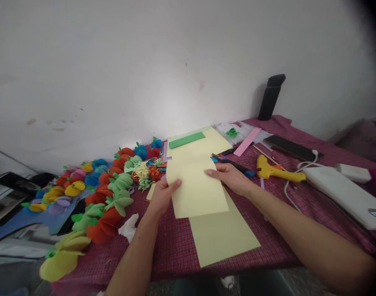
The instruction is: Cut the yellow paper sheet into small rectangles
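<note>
Between my two hands is a pale yellow sheet of paper (200, 193), raised a little above the table. My left hand (165, 193) grips its left edge, thumb on top and fingers behind. On the opposite edge my right hand (229, 176) pinches it the same way. Under it, a second pale yellow sheet (226, 238) lies on the checked cloth, partly covered. Beyond my hands rests another pale yellow sheet (220, 142) with a green paper strip (187, 140) across it.
Several colourful paper pumpkins (104, 220) crowd the left side. On the right lie a yellow glue gun (279, 172), a pink strip (247, 142), a dark phone (291, 148) and a white power bank (345, 195). A black bottle (270, 98) stands by the wall.
</note>
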Demonstrator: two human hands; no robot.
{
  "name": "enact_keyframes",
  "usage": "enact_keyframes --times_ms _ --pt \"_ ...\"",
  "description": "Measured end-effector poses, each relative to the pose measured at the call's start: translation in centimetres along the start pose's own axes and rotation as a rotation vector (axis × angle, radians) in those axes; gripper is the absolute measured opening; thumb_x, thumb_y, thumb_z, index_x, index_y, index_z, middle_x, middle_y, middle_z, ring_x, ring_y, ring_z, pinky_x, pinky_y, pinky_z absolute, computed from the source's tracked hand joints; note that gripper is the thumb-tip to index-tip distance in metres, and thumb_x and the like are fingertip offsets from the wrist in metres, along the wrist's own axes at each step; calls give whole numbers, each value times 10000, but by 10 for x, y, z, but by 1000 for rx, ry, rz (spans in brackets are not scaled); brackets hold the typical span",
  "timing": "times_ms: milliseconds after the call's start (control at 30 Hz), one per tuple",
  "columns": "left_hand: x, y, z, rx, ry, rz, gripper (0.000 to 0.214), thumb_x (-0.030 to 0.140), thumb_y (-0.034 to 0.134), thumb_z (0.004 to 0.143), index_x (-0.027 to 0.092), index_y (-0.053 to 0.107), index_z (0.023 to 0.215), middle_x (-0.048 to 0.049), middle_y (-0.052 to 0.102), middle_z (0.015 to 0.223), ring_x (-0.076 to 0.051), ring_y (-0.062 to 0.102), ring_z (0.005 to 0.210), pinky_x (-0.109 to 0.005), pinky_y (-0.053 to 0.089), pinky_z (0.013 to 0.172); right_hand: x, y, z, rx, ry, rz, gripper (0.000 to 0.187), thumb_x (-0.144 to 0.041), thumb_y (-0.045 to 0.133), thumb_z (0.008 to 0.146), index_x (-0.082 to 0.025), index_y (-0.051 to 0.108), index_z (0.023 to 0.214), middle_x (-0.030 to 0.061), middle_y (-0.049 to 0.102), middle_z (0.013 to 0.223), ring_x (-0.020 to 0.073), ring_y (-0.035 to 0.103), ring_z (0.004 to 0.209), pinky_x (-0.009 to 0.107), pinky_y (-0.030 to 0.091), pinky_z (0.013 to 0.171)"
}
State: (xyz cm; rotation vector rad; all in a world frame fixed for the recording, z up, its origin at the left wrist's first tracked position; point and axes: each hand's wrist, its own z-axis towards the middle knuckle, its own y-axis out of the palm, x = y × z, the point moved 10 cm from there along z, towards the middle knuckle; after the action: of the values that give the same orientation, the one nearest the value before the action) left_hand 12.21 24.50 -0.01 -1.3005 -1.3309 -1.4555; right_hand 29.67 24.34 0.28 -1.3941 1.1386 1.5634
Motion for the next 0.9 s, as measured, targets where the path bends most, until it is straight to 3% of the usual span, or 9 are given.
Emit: enact_keyframes --times_ms 267,533,900 --pt "-6 3 -1 -55 -59 -34 287 319 683 635 109 667 831 -95 692 754 -182 634 612 -293 485 602 5 2 -3 -42 68 28 345 -438 632 643 -130 649 797 56 668 721 166 603 675 295 461 630" --pt "1 7 -4 -135 -33 -12 268 288 664 664 115 663 870 -94 691 786 -187 635 643 -295 486 608 5 0 -3 -65 106 87 343 -413 653 633 -117 649 808 65 671 724 167 615 683 290 465 633" --pt "-3 19 -13 -232 -102 34 335 273 689 636 125 650 934 -116 681 847 -200 638 666 -294 485 620 9 9 -9 -179 173 129 329 -396 608 694 -116 638 864 85 670 829 166 620 745 304 480 706"
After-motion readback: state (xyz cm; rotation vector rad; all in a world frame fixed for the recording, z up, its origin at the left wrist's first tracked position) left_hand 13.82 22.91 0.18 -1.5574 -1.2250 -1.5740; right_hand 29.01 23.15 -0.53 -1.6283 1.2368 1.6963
